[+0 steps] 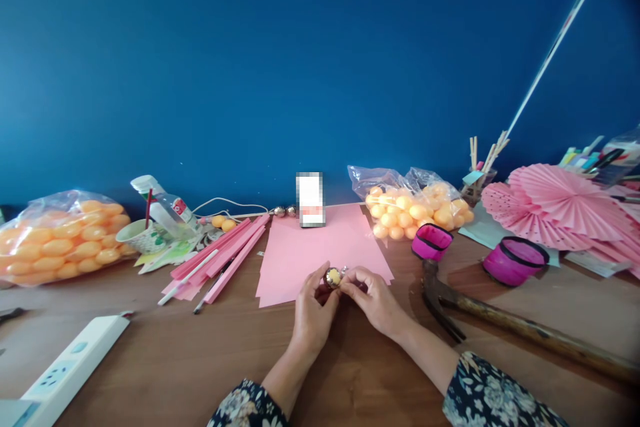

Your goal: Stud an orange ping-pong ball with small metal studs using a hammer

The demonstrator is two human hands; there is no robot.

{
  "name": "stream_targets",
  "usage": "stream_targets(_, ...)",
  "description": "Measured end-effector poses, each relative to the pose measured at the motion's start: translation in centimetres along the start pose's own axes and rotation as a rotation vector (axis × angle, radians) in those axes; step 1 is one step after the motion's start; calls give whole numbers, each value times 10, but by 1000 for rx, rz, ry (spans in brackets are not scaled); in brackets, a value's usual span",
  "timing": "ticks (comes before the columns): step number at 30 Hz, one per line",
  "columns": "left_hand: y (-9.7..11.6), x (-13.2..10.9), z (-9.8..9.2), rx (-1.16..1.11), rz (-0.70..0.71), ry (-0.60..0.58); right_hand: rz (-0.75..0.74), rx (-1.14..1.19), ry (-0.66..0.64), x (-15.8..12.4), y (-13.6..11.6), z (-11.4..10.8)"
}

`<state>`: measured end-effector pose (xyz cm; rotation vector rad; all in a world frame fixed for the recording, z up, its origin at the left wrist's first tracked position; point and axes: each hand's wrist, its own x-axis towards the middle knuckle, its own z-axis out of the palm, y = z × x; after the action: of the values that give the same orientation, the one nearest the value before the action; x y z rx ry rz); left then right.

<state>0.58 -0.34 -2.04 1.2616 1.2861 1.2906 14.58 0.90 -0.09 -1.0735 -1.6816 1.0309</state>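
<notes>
The wooden table point(200, 353) bore pink sheets point(320, 243) toward its far edge. Near the sheets' front edge, the left hand point(313, 317) gripped a shiny ball point(331, 277) in curled fingers; the right hand point(374, 300) reached its side, grip unclear.

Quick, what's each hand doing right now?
Left hand: closed, holding a small shiny ball between thumb and fingers.
Right hand: fingertips close together at the ball's right side; whether they grip anything can't be told.
</notes>
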Motion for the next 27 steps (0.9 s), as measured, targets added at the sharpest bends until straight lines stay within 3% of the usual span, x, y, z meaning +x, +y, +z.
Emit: stream_targets(27,-1,0,0,38,62,-2,2,-2,0,-1,-1,1)
